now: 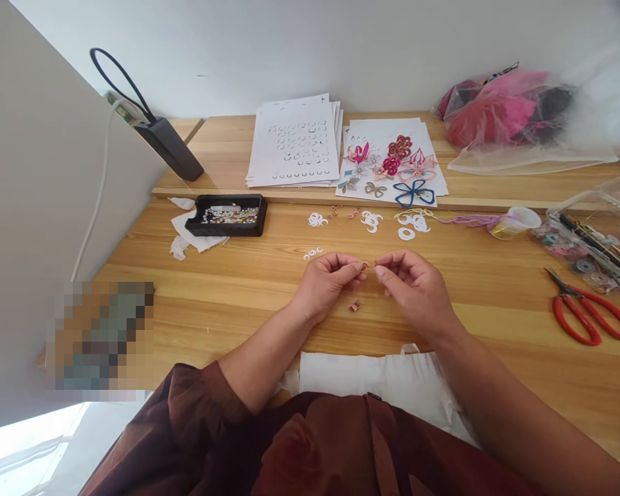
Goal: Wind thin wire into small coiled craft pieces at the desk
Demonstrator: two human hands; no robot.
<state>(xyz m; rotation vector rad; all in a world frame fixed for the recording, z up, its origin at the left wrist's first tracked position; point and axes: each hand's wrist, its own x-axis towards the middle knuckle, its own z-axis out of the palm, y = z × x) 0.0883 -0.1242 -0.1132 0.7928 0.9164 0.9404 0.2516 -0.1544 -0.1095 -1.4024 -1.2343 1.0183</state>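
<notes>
Over the middle of the table, my left hand (331, 281) pinches a small pinkish-brown piece (366, 265) between thumb and forefinger. Facing it, my right hand (417, 284) has thumb and forefinger pressed together; whatever is between them is too small to make out. Below the fingertips lies a small reddish-brown bundle (355, 307), perhaps wound thread. Beyond my hands are small white crescents (313, 253) and piles of white cut-out shapes (317, 220), with curled pinkish strands (354, 214) between them.
A black tray (261, 222) holds beads at the left. Printed sheets (294, 141) and flower ornaments (400, 146) sit on the back ledge. Purple thread (468, 220) runs to a white cup (521, 219). Red-handled scissors (576, 324) and a clear box (573, 200) are at the right.
</notes>
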